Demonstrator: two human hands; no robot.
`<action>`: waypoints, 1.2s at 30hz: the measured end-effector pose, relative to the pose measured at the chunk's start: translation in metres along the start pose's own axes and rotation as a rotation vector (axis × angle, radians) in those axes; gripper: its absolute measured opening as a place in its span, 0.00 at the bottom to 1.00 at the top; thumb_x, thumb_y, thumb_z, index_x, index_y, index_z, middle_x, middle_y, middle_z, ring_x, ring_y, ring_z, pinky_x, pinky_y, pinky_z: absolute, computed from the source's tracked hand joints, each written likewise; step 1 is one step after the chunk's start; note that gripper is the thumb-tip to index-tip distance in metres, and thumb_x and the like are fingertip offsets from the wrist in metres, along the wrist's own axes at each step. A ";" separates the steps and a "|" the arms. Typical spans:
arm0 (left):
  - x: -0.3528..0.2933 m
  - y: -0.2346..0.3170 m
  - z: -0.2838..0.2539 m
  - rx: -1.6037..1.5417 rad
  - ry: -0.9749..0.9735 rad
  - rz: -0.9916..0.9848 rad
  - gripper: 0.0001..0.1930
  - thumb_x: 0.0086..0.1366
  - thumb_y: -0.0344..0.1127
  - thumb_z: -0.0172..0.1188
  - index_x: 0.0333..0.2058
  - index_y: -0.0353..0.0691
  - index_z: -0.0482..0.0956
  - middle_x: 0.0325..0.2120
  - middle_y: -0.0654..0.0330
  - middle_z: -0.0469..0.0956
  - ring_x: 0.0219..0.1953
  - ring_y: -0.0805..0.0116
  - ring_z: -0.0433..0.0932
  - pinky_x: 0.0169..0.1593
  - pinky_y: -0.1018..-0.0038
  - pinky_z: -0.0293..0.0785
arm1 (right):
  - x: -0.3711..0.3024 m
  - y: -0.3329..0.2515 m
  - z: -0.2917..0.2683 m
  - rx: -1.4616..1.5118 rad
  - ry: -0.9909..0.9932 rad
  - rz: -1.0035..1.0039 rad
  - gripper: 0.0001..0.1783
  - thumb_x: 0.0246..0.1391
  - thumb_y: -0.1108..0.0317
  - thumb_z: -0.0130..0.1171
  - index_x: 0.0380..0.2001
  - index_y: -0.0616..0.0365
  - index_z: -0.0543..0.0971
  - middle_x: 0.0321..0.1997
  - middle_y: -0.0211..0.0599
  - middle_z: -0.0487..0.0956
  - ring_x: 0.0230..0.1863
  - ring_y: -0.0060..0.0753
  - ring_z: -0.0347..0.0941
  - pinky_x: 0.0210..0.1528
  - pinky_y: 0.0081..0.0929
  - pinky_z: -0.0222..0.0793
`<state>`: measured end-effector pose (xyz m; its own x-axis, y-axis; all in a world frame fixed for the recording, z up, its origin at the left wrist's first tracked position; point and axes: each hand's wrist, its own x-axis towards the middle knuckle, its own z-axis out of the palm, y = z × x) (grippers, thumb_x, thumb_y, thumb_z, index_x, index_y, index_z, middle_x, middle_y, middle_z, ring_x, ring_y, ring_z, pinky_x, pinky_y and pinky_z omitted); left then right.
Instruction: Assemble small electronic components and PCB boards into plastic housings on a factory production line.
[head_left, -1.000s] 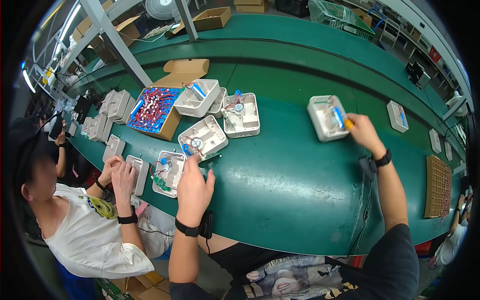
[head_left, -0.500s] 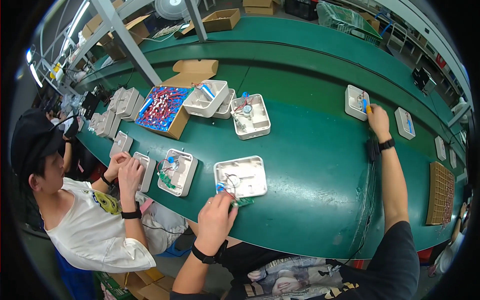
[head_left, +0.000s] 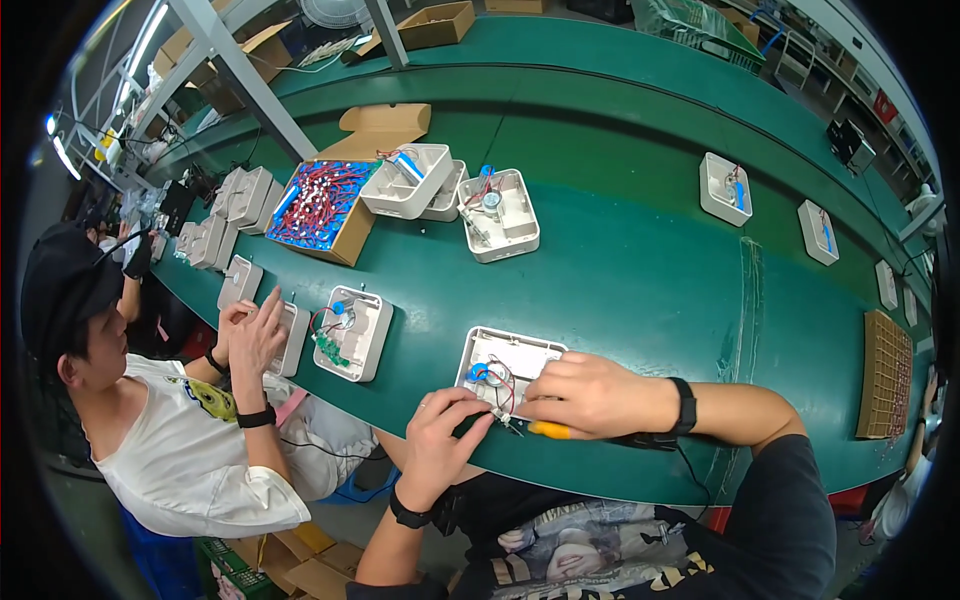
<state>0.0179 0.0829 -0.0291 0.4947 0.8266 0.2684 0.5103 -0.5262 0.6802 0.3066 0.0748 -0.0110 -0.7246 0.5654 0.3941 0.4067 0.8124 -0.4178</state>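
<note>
Directly in front of me an open white plastic housing lies on the bench, with red and black wires and a blue round part inside. At its near edge my left hand is closed, fingertips pinching a small circuit board that is mostly hidden by the fingers. My right hand reaches over the housing's right side, closed around a tool with a yellow handle. The tool's working end is hard to make out beside the left fingertips.
Similar housings with parts stand ahead, at left and at far right. A cardboard box holds blue, red-wired parts. A co-worker handles another housing at left. A brown divided tray lies at the right.
My right hand has come back from the far-right housing to the near one, bringing the yellow-handled tool. The near housing and my left hand have shifted slightly right and nearer.
</note>
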 end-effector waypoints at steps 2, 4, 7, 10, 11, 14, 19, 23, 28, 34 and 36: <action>-0.005 0.001 0.005 -0.006 0.039 -0.008 0.12 0.59 0.25 0.76 0.42 0.36 0.88 0.45 0.54 0.84 0.46 0.55 0.85 0.51 0.63 0.82 | 0.010 -0.005 0.007 -0.149 0.046 -0.044 0.18 0.57 0.59 0.71 0.50 0.52 0.85 0.53 0.31 0.81 0.47 0.32 0.76 0.45 0.30 0.71; -0.008 0.002 0.006 0.001 0.046 -0.006 0.13 0.59 0.25 0.76 0.43 0.35 0.88 0.46 0.53 0.84 0.47 0.54 0.84 0.52 0.63 0.82 | 0.017 -0.009 0.012 -0.224 0.067 -0.066 0.19 0.56 0.58 0.71 0.50 0.52 0.85 0.53 0.31 0.80 0.46 0.30 0.75 0.44 0.29 0.70; -0.010 0.003 0.008 0.018 0.057 0.003 0.15 0.59 0.25 0.75 0.45 0.34 0.87 0.47 0.52 0.83 0.48 0.52 0.84 0.53 0.62 0.81 | 0.027 -0.015 0.016 -0.304 0.022 -0.069 0.18 0.57 0.63 0.69 0.50 0.52 0.84 0.52 0.33 0.81 0.44 0.28 0.76 0.40 0.26 0.69; -0.011 0.003 0.009 0.047 0.066 0.031 0.18 0.59 0.25 0.75 0.48 0.35 0.86 0.48 0.53 0.83 0.50 0.51 0.83 0.55 0.61 0.80 | 0.028 -0.014 0.018 -0.341 0.001 -0.076 0.17 0.57 0.64 0.70 0.49 0.54 0.84 0.52 0.33 0.81 0.44 0.31 0.77 0.41 0.28 0.72; -0.012 0.003 0.009 0.046 0.068 0.031 0.18 0.59 0.25 0.75 0.48 0.35 0.86 0.48 0.53 0.83 0.50 0.51 0.83 0.55 0.61 0.80 | 0.028 -0.013 0.020 -0.360 -0.009 -0.078 0.17 0.57 0.65 0.70 0.49 0.54 0.84 0.52 0.33 0.81 0.45 0.32 0.78 0.42 0.29 0.73; -0.011 0.000 0.010 0.048 0.037 0.047 0.17 0.59 0.27 0.75 0.48 0.38 0.86 0.51 0.56 0.82 0.51 0.52 0.82 0.54 0.61 0.81 | 0.026 0.004 0.025 -0.048 0.004 -0.028 0.15 0.58 0.68 0.69 0.48 0.56 0.84 0.53 0.34 0.82 0.46 0.35 0.79 0.44 0.31 0.76; -0.011 0.002 0.014 0.058 0.035 0.044 0.18 0.58 0.29 0.76 0.48 0.38 0.86 0.51 0.56 0.82 0.51 0.52 0.82 0.54 0.61 0.81 | 0.028 0.008 0.018 0.210 0.012 0.037 0.12 0.60 0.71 0.68 0.46 0.58 0.84 0.49 0.36 0.84 0.46 0.41 0.83 0.47 0.37 0.81; -0.006 0.011 0.018 0.046 0.051 0.044 0.18 0.58 0.31 0.77 0.47 0.38 0.86 0.51 0.55 0.82 0.51 0.50 0.82 0.53 0.59 0.81 | 0.031 0.006 0.017 0.324 0.111 0.232 0.12 0.58 0.72 0.67 0.46 0.57 0.83 0.42 0.37 0.83 0.44 0.45 0.84 0.46 0.39 0.82; -0.002 0.028 0.027 0.068 0.140 -0.051 0.17 0.59 0.32 0.76 0.46 0.36 0.86 0.51 0.55 0.82 0.52 0.49 0.82 0.54 0.58 0.80 | 0.044 0.002 0.019 0.308 0.168 0.353 0.14 0.57 0.74 0.69 0.47 0.56 0.85 0.40 0.36 0.86 0.36 0.44 0.84 0.41 0.36 0.83; -0.006 0.006 0.032 0.029 0.156 -0.086 0.15 0.61 0.30 0.72 0.46 0.32 0.86 0.54 0.52 0.83 0.54 0.47 0.81 0.58 0.58 0.79 | 0.052 0.024 -0.012 0.183 0.148 0.118 0.22 0.56 0.77 0.68 0.55 0.53 0.85 0.54 0.39 0.84 0.52 0.45 0.83 0.53 0.39 0.82; -0.005 -0.002 0.026 0.019 0.140 -0.057 0.15 0.61 0.29 0.71 0.47 0.32 0.86 0.55 0.51 0.83 0.54 0.47 0.82 0.58 0.59 0.80 | 0.057 0.039 -0.022 0.207 0.178 0.075 0.24 0.56 0.77 0.67 0.57 0.53 0.85 0.57 0.40 0.84 0.55 0.45 0.82 0.55 0.41 0.81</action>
<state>0.0332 0.0744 -0.0494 0.3623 0.8742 0.3232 0.5485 -0.4804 0.6844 0.2937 0.1415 0.0135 -0.5799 0.6539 0.4859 0.3203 0.7314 -0.6020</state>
